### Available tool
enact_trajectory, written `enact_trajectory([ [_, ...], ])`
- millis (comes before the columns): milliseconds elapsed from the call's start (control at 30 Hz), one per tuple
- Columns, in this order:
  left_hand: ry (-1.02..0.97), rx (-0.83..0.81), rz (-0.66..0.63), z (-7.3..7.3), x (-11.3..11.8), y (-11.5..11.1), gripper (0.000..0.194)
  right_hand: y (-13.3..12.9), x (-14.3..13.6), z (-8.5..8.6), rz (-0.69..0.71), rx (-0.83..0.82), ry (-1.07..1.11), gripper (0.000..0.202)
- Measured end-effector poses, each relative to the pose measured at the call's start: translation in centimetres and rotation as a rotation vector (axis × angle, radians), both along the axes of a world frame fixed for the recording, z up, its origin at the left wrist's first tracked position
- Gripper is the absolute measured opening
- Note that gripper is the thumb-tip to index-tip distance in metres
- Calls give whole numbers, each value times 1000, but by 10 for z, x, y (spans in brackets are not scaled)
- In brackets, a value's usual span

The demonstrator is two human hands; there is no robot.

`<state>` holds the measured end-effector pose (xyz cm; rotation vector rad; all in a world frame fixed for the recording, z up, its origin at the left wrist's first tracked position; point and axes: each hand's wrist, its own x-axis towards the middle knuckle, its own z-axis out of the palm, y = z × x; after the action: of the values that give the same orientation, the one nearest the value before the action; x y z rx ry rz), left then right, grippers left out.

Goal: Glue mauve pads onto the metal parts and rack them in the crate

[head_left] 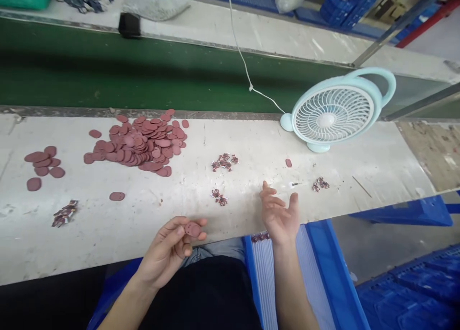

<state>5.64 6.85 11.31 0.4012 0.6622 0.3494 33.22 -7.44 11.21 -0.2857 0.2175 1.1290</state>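
Note:
Between thumb and fingers, my left hand (168,247) pinches a reddish-brown oval disc (193,229) with small dark holes or dots. My right hand (279,216) is turned palm up over the table edge, fingers apart, holding nothing I can see. Just beyond its fingers lies a clear, thin-tipped bottle or tube (288,184), partly hard to make out. A big pile of similar discs (140,143) is spread at the back left, with a smaller group (45,162) farther left. Small dark shiny pieces lie in clusters, one (224,162) at mid-table and another (321,183) to the right.
A pale blue fan (327,114) stands at the back right, its white cord (244,61) rising behind. A green conveyor belt (143,80) runs behind the white table (201,138). A blue crate (323,263) sits below the edge under my right arm.

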Motion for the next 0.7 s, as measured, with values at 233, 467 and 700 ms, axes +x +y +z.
enact_trajectory([
  [233, -121, -113, 16, 3, 10, -7, 22, 35, -14, 16, 70, -48, -115, 32],
  [467, -129, -98, 22, 11, 21, -17, 23, 43, -116, 56, -102, -620, -1022, 30],
  [700, -151, -122, 58, 15, 22, -25, 23, 44, -140, 43, -263, -748, -1443, 21],
])
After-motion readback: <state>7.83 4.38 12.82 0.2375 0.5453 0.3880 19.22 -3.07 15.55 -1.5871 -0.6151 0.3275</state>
